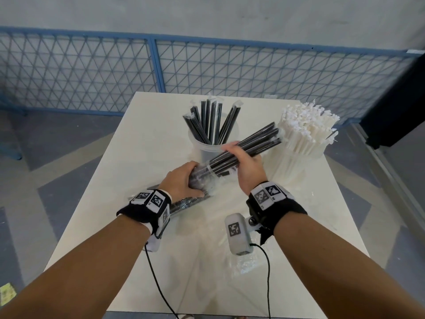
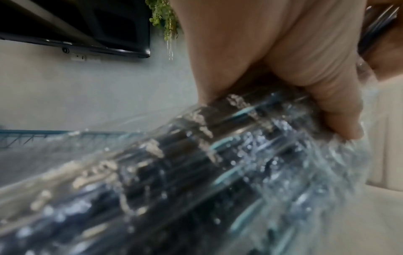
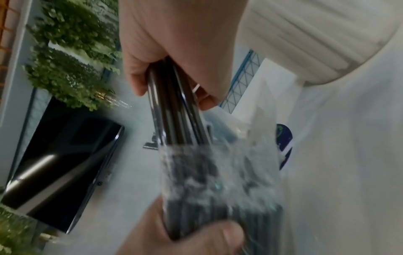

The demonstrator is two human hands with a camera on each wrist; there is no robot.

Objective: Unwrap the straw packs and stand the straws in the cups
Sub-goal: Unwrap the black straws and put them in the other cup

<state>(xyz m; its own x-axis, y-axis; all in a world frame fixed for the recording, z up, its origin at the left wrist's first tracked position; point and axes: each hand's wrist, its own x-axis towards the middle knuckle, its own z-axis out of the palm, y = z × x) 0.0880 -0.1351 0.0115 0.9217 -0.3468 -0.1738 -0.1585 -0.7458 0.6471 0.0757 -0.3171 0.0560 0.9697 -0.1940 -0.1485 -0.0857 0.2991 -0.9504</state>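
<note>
Head view: left hand point(image 1: 184, 180) wrapped round the clear pack point(image 1: 202, 178) of black straws, low over the counter point(image 1: 142, 134), fingers curled to pin the wrapper so it stays behind. Right hand point(image 1: 243, 162) closed round a bundle of black straws point(image 1: 253, 139) sticking out of the pack's open end, angled up and to the right, probably to slide them free along their own length. Beyond the hands, a clear cup point(image 1: 207, 146) with a few black straws standing in it, each in its own sleeve; just to its right, a second cup point(image 1: 305, 153) packed with white straws point(image 1: 308, 120). Loose clear wrapping point(image 1: 243, 261) lying flat on the near counter, and another dark pack point(image 1: 184, 203) lying under the left wrist. Judged about midway: white straws done, black cup barely filled.

Left wrist view: blurred. Thumb and fingers point(image 2: 327, 103) pressed into crinkled film point(image 2: 196, 172) over dark straws, a squeeze that anchors the pack against the pull.

Right wrist view: also blurred. Fingers point(image 3: 139, 74) and thumb clamped on the bare glossy straws above the torn film edge point(image 3: 207, 155); left hand gripping the wrapped end at the bottom. White straws at upper right.
</note>
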